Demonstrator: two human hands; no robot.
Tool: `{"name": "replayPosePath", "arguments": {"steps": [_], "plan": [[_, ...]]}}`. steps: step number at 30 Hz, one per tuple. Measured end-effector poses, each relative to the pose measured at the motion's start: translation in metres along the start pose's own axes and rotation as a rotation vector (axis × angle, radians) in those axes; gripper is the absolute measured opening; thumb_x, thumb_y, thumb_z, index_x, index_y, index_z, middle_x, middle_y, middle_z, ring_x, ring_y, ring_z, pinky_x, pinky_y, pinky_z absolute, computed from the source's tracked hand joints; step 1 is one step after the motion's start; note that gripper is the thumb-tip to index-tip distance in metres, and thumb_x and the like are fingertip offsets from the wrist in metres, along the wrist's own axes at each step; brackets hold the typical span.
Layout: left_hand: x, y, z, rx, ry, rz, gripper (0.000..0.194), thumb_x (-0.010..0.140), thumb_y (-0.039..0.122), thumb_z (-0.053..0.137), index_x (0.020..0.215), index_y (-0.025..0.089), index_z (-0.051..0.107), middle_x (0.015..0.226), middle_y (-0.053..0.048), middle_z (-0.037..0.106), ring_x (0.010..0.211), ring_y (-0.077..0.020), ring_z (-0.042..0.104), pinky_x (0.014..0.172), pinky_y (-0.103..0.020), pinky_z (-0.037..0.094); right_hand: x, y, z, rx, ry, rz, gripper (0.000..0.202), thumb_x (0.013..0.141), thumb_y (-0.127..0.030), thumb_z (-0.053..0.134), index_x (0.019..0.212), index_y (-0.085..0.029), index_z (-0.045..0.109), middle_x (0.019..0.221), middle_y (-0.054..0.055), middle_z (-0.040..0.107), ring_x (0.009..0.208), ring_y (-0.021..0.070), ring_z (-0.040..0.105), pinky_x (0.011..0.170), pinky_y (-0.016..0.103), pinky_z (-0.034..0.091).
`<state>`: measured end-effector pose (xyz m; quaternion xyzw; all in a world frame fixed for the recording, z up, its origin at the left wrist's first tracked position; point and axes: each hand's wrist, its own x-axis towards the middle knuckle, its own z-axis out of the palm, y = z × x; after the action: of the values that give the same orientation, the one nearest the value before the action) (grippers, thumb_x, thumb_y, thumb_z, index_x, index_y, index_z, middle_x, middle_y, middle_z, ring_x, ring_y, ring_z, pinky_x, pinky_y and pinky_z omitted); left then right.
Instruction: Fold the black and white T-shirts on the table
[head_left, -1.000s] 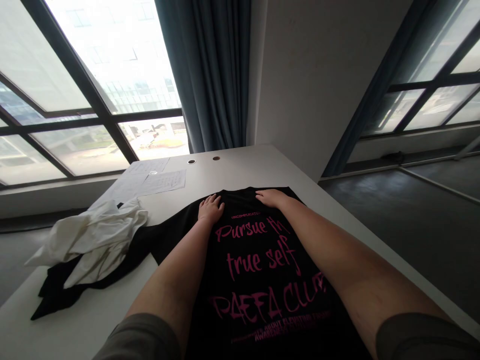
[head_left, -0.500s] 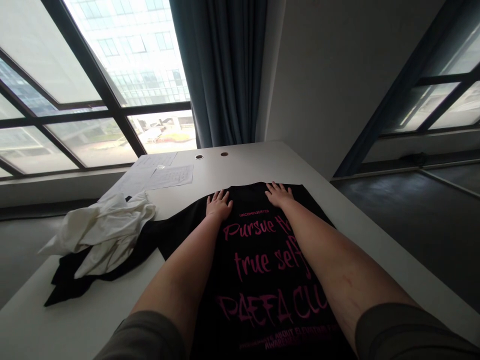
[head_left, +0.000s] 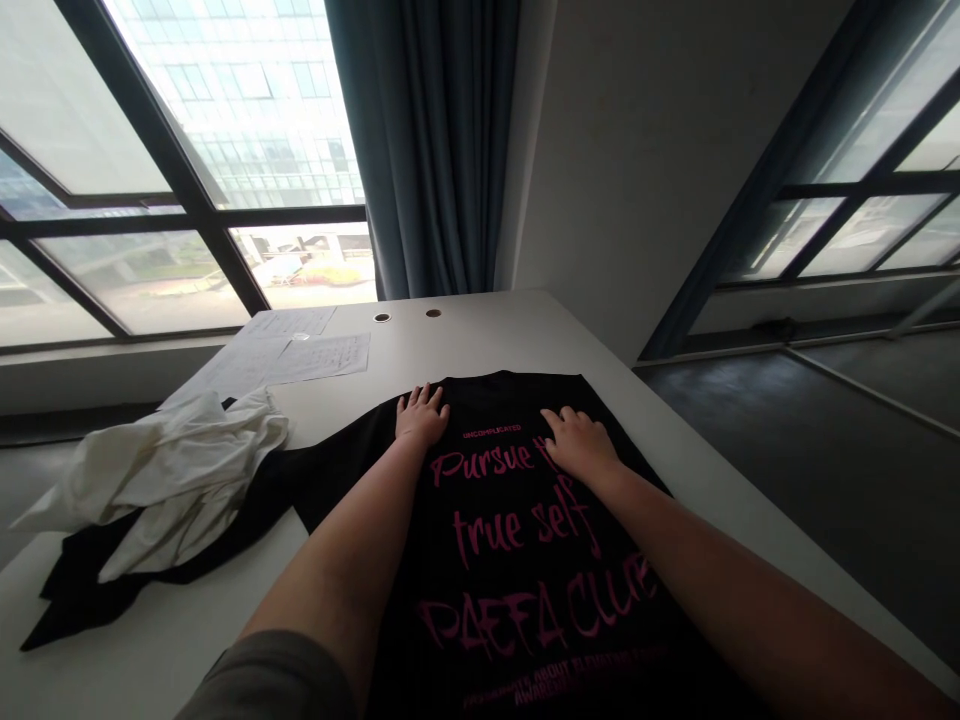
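A black shirt (head_left: 517,590) with pink lettering lies spread over the white table, its lower part running toward me. My left hand (head_left: 423,415) rests flat near the shirt's left shoulder, fingers spread. On the right side of the chest, over the end of the top line of lettering, is my right hand (head_left: 581,445). Its fingers are loosely bent, with the index finger and thumb apart, and no cloth shows between them. The left sleeve stretches out to the left, partly under a crumpled white cloth (head_left: 202,460).
Papers with writing (head_left: 322,356) lie at the table's far left. Two round cable holes (head_left: 382,318) are set in the white table (head_left: 465,340) near its back edge. Beyond it hang a blue curtain (head_left: 439,150) and windows. The table's right edge drops to a dark floor (head_left: 750,420).
My right hand has drawn back from the collar edge toward me, and its flat fingers have bent. My left hand stays on the left shoulder. The view has shifted slightly right.
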<state>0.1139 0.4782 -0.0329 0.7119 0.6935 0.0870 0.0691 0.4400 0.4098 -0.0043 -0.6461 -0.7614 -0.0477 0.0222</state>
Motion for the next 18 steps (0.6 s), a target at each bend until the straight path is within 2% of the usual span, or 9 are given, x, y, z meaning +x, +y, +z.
{"name": "replayPosePath", "arguments": {"steps": [3, 7, 9, 11, 13, 16, 18], "plan": [[0.0, 0.0, 0.0, -0.004, 0.007, -0.01, 0.065, 0.102, 0.059, 0.031, 0.163, 0.036, 0.036, 0.175, 0.0, 0.021, 0.162, -0.0277, 0.017, 0.129, -0.057, 0.014, -0.021, 0.01, -0.003, -0.003, -0.06, 0.058, 0.053, 0.097, -0.027, 0.049, 0.149, -0.021, 0.053, 0.124, 0.017, 0.069, 0.103, 0.0305, 0.07, 0.087, 0.04, 0.054], [-0.001, 0.0, -0.002, 0.001, 0.012, -0.01, 0.065, 0.102, 0.059, 0.031, 0.163, 0.035, 0.038, 0.174, -0.001, 0.023, 0.162, -0.0272, 0.017, 0.129, -0.055, 0.015, -0.012, 0.029, -0.019, 0.091, 0.001, 0.078, 0.056, 0.094, -0.018, 0.046, 0.15, -0.023, 0.051, 0.124, 0.014, 0.071, 0.099, 0.0274, 0.071, 0.082, 0.036, 0.054], [-0.002, 0.0, -0.003, 0.005, 0.011, -0.009, 0.065, 0.102, 0.059, 0.031, 0.162, 0.035, 0.038, 0.174, -0.001, 0.024, 0.162, -0.0269, 0.017, 0.129, -0.055, 0.015, 0.0, 0.054, -0.028, 0.14, 0.075, 0.157, 0.056, 0.092, -0.019, 0.047, 0.148, -0.023, 0.052, 0.124, 0.013, 0.072, 0.102, 0.0283, 0.071, 0.085, 0.037, 0.054], [-0.002, 0.001, -0.004, 0.007, 0.01, -0.013, 0.066, 0.102, 0.059, 0.03, 0.163, 0.035, 0.038, 0.174, -0.001, 0.023, 0.162, -0.0269, 0.017, 0.13, -0.054, 0.015, 0.01, 0.09, -0.035, 0.161, 0.125, 0.289, 0.056, 0.092, -0.023, 0.049, 0.147, -0.021, 0.053, 0.123, 0.015, 0.072, 0.107, 0.0309, 0.07, 0.089, 0.04, 0.053], [-0.003, 0.002, -0.004, 0.007, 0.008, -0.017, 0.066, 0.102, 0.059, 0.031, 0.163, 0.035, 0.038, 0.174, -0.001, 0.023, 0.162, -0.027, 0.017, 0.13, -0.055, 0.015, 0.014, 0.13, -0.035, 0.176, 0.099, 0.472, 0.057, 0.092, -0.026, 0.051, 0.148, -0.018, 0.053, 0.123, 0.019, 0.071, 0.109, 0.0351, 0.069, 0.092, 0.045, 0.053], [-0.003, 0.004, -0.005, 0.006, 0.01, -0.025, 0.066, 0.101, 0.059, 0.031, 0.162, 0.035, 0.038, 0.174, -0.001, 0.024, 0.162, -0.0269, 0.017, 0.13, -0.055, 0.015, 0.007, 0.173, -0.023, 0.148, 0.018, 0.675, 0.066, 0.09, -0.027, 0.056, 0.154, -0.014, 0.047, 0.134, 0.028, 0.063, 0.12, 0.0419, 0.063, 0.097, 0.052, 0.05], [-0.004, 0.004, -0.006, 0.004, 0.008, -0.027, 0.065, 0.102, 0.059, 0.031, 0.162, 0.036, 0.038, 0.174, -0.001, 0.024, 0.162, -0.0266, 0.017, 0.13, -0.055, 0.015, -0.001, 0.18, -0.008, 0.07, 0.082, 0.671, 0.069, 0.092, -0.028, 0.056, 0.157, -0.012, 0.043, 0.146, 0.032, 0.051, 0.133, 0.0455, 0.054, 0.103, 0.055, 0.046]]}}
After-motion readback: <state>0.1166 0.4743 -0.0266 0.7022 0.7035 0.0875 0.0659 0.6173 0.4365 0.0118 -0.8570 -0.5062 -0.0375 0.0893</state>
